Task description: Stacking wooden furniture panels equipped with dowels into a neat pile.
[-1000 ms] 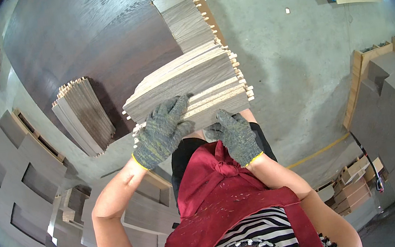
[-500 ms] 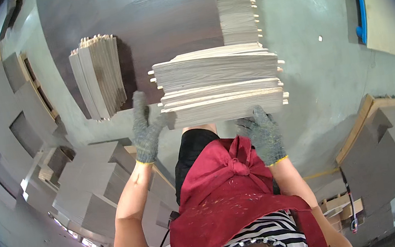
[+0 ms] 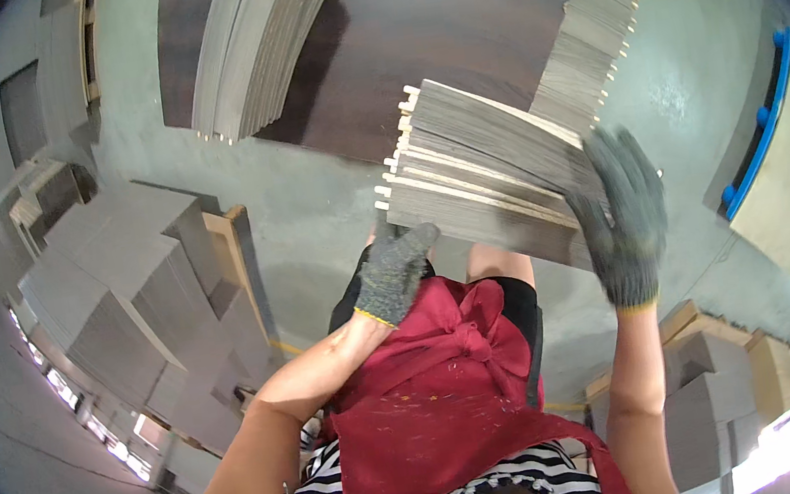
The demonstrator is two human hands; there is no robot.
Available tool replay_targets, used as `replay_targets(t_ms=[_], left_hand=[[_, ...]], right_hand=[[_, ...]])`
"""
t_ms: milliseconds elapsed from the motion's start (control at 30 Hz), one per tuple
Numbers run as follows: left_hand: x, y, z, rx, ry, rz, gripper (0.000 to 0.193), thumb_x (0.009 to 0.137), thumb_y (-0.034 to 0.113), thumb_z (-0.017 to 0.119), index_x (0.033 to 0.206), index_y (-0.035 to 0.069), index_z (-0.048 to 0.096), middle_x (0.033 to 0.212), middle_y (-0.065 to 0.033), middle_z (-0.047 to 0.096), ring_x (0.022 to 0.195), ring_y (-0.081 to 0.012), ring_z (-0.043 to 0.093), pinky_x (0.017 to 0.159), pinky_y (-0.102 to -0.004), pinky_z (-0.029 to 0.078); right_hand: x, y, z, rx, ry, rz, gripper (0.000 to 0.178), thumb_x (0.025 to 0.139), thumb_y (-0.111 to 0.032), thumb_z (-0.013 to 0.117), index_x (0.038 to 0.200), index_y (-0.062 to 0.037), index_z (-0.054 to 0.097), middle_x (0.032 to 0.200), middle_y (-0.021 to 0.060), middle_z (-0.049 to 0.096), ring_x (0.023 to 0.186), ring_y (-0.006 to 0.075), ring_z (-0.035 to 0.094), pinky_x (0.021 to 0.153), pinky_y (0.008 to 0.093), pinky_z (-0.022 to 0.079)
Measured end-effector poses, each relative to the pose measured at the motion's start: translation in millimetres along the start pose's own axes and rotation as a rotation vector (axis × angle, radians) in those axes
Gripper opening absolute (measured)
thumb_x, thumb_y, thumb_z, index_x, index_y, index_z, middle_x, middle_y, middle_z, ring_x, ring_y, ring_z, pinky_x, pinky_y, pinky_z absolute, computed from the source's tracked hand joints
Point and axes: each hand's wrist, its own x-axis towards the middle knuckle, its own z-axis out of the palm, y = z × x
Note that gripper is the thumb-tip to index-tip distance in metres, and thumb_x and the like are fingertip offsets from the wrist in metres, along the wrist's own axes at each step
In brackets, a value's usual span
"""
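Observation:
A stack of grey wood-grain boards [image 3: 482, 149] with pale edges and dowels sticking out of the ends lies in front of me at a slant. My right hand [image 3: 628, 214], in a grey knit glove, is open along the stack's right end, fingers stretched and thumb apart. My left hand [image 3: 394, 272], in a matching glove, is at the near left corner. Its thumb stands apart against the near board, and the other fingertips are partly hidden by the stack.
Under the boards is a dark brown wood-grain surface [image 3: 415, 32]. A second bundle of boards [image 3: 261, 48] stands on it at the left. A row of overlapping boards [image 3: 600, 16] runs away at the right. Stacked grey panels [image 3: 115, 266] stand left; a blue-edged panel [image 3: 766, 119] lies right.
The view has turned, so the stack now slants down to the right. My left hand has shifted from the left end to the near left corner; my right hand from the near side to the right end.

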Motion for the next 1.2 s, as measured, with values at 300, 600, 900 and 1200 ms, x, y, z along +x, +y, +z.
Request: replay_targets(t_ms=[300, 600, 900, 1200], left_hand=[[22.6, -39.6, 20.1, -0.243, 0.052, -0.16, 0.023, 0.09, 0.008, 0.061, 0.112, 0.002, 0.06, 0.097, -0.0082, 0.065, 0.086, -0.0159, 0.063, 0.074, -0.0259, 0.051], [37.7, -60.9, 57.7, -0.647, 0.099, 0.108, 0.045, 0.085, 0.005, 0.067, 0.127, 0.003, 0.051, 0.107, -0.0064, 0.062, 0.088, -0.0146, 0.061, 0.077, -0.0266, 0.052], [32.1, -61.8, 49.1, -0.407, 0.268, 0.276, 0.046, 0.09, 0.015, 0.066, 0.132, 0.007, 0.048, 0.112, -0.0082, 0.06, 0.092, -0.0162, 0.061, 0.079, -0.0319, 0.052], [89.6, -87.9, 35.6, -1.244, 0.211, 0.199, 0.027, 0.099, 0.035, 0.051, 0.113, 0.013, 0.055, 0.093, -0.0057, 0.062, 0.071, -0.0184, 0.06, 0.056, -0.033, 0.049]], right_hand=[[117.9, -4.7, 98.4, 0.171, -0.855, 0.049, 0.061, 0.096, -0.051, 0.048, 0.141, -0.0108, 0.045, 0.141, 0.0154, 0.049, 0.13, 0.0337, 0.046, 0.109, 0.0399, 0.036], [113.7, 1.0, 110.6, 0.234, -1.048, 0.125, 0.071, 0.094, -0.054, 0.051, 0.149, -0.0134, 0.033, 0.15, 0.0125, 0.04, 0.136, 0.0299, 0.041, 0.111, 0.0348, 0.033], [128.3, 0.9, 112.9, 0.433, -1.01, 0.154, 0.074, 0.092, -0.051, 0.056, 0.15, -0.0104, 0.034, 0.147, 0.0139, 0.045, 0.132, 0.0216, 0.047, 0.107, 0.0323, 0.036], [104.8, -45.6, 110.0, 0.137, -0.726, -0.295, 0.079, 0.088, -0.041, 0.062, 0.147, 0.0017, 0.032, 0.149, 0.0271, 0.035, 0.137, 0.0415, 0.037, 0.111, 0.0447, 0.031]])
